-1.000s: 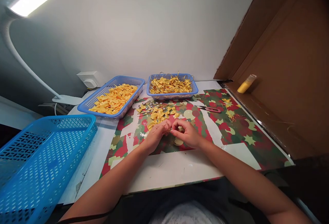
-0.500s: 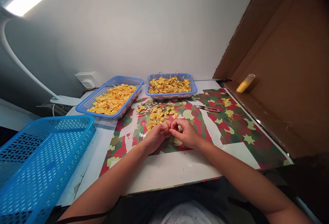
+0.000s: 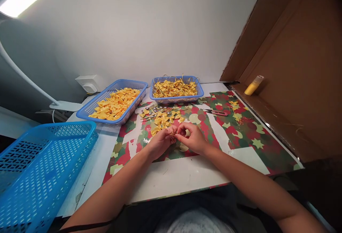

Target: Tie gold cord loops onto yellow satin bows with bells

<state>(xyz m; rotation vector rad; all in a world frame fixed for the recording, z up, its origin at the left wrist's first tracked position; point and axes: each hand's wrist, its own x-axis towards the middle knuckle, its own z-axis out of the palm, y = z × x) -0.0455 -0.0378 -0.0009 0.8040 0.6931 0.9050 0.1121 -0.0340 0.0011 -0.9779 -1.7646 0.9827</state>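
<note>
My left hand (image 3: 162, 141) and my right hand (image 3: 192, 138) meet fingertip to fingertip over the patterned sheet. Both are closed in a pinch. Something small and thin, yellowish at its edge, sits between the fingers, which mostly hide it. Just beyond the hands lies a loose heap of yellow ribbon bows (image 3: 163, 119). Behind the bows are several silver bells (image 3: 155, 109) and thin gold ties (image 3: 171, 109). Thread snips (image 3: 217, 112) with a pinkish handle rest to the right of the heap.
A blue basket (image 3: 125, 119) of yellow bows stands back left; another blue basket (image 3: 176, 100) holds bows with gold ties. A larger bright-blue basket (image 3: 92, 128) is at near left. Yellow scraps (image 3: 237, 117) lie right, near a yellow-filled tube (image 3: 253, 86) by the cardboard wall (image 3: 294, 65).
The view has shifted slightly, so everything sits a little further left. The hands stay pinched together in nearly the same place, with only small finger movement.
</note>
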